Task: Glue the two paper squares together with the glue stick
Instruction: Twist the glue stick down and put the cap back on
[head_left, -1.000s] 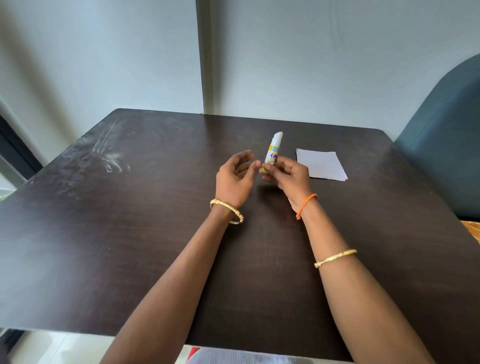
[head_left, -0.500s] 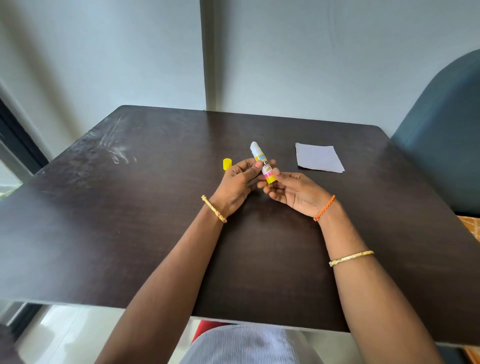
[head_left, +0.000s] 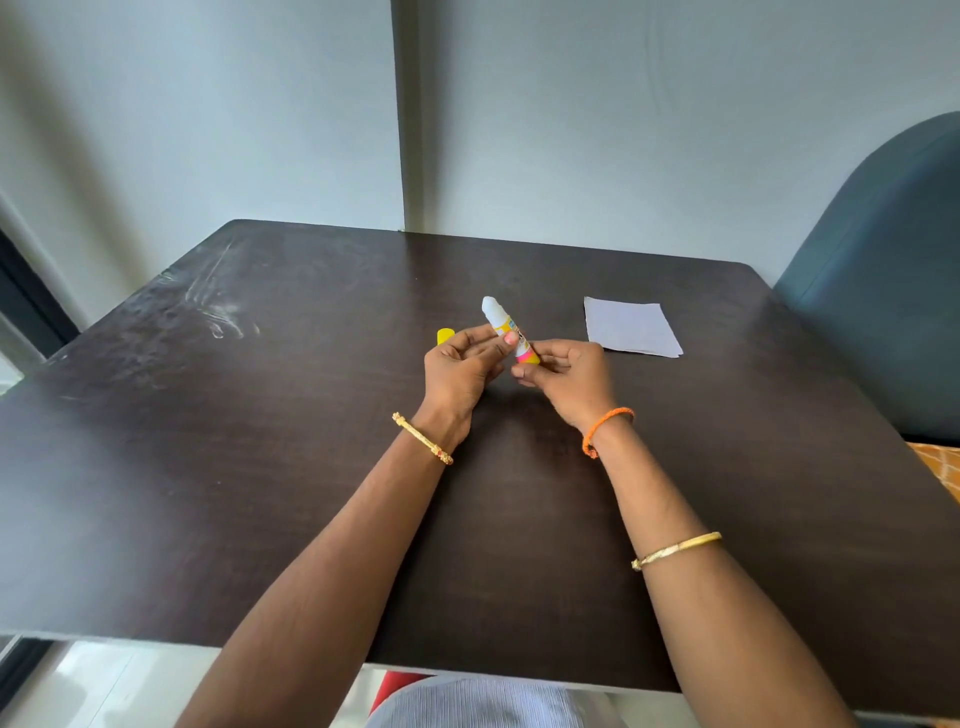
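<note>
The dark worktop (head_left: 260, 467) carried the paper squares (head_left: 631, 327), stacked and untouched, right of both hands. The left hand (head_left: 460, 371) and right hand (head_left: 566, 376) pinched the glue stick (head_left: 506, 330), fingers closed. Its yellow cap (head_left: 445, 335), newly off, lay behind: glue was ready.

Dark table (head_left: 260, 467) — teal chair (head_left: 883, 291) beside it

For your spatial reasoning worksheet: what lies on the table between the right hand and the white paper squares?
Nothing: in the head view, only bare dark table separates the right hand from the paper squares.
</note>
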